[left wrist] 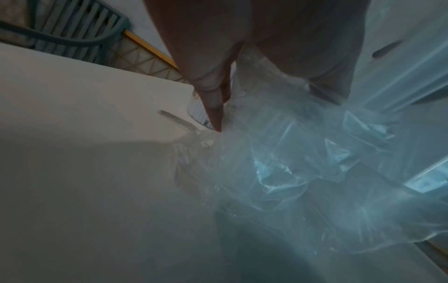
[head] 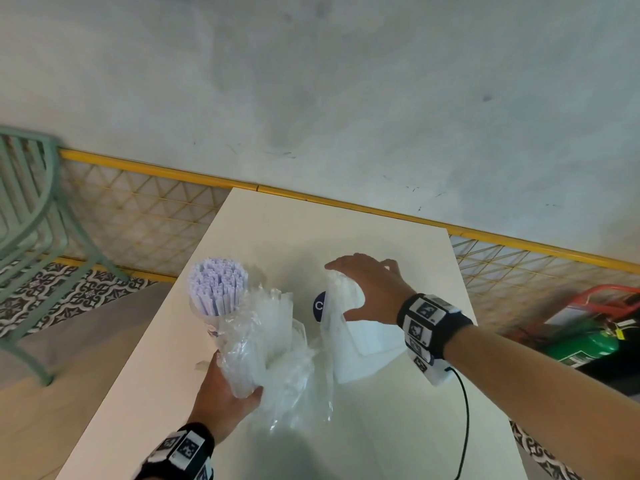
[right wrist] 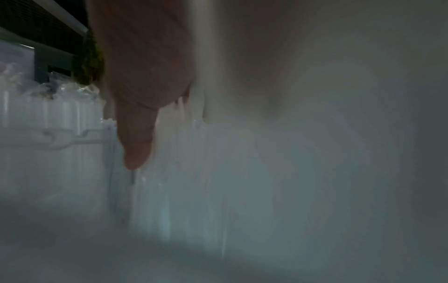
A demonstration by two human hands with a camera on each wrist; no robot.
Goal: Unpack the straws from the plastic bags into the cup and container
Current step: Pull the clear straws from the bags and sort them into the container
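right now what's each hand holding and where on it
Left hand grips the crumpled plastic bag at its near, lower end. Right hand is spread over the top of the white straws.

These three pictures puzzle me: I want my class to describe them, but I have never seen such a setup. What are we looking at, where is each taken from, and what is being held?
No machine here: a person works with bare hands, wearing cameras. The head view looks down on a white table. The two murky pictures come from wrist cameras looking along the fingers. The left hand grips a crumpled clear bag; its wrist view shows the same bag. The right hand reaches over a white container with fingers spread; whether it grips is unclear. A cup packed with pale straws stands at the left. Both wrists wear bands with printed markers.
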